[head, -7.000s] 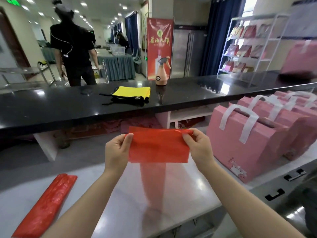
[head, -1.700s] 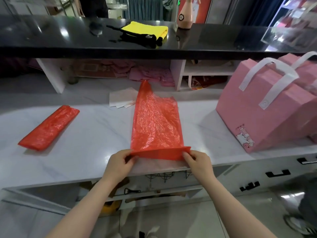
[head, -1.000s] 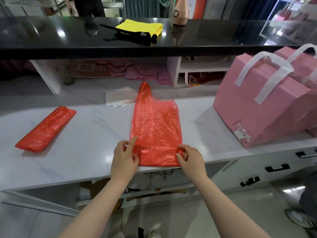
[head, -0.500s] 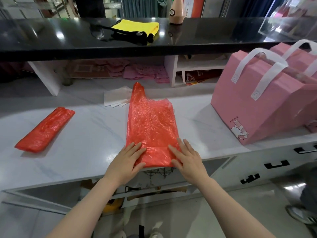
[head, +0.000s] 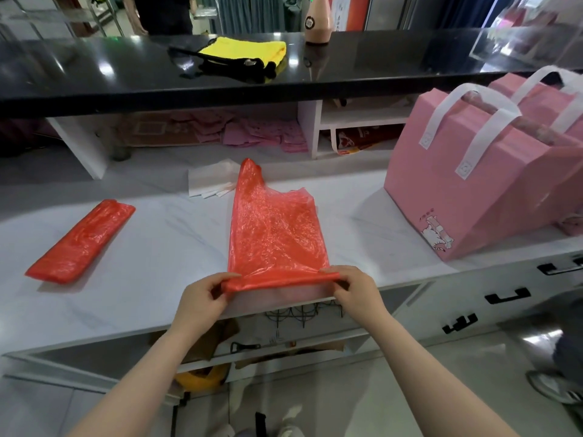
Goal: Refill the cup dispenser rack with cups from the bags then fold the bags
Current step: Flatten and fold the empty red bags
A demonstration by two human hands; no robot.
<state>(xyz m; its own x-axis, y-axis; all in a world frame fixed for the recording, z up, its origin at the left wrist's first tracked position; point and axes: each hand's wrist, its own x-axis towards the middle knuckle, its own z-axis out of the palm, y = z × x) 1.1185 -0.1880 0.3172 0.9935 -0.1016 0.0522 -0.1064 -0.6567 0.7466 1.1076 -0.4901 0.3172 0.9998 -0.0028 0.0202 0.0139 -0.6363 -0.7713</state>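
Note:
A thin red plastic bag [head: 274, 228] lies flat and lengthwise on the white marble counter [head: 157, 253], one handle pointing away from me. Its near end is folded over into a narrow band at the counter's front edge. My left hand [head: 202, 298] pinches the left end of that fold and my right hand [head: 350, 288] pinches the right end, lifting it slightly. A second red bag [head: 82, 241], folded into a long strip, lies at the left of the counter. No cups or dispenser rack are in view.
Pink gift bags [head: 473, 184] with white handles stand at the right. White papers [head: 211, 181] lie behind the flat bag. A raised black counter [head: 94, 77] carries a yellow-and-black cloth [head: 246, 55] and a pink bottle [head: 317, 20]. A person [head: 164, 14] stands beyond it.
Half a second ago both hands pressed flat on the bag's folded near end. Now both pinch the ends of that fold and raise it off the counter.

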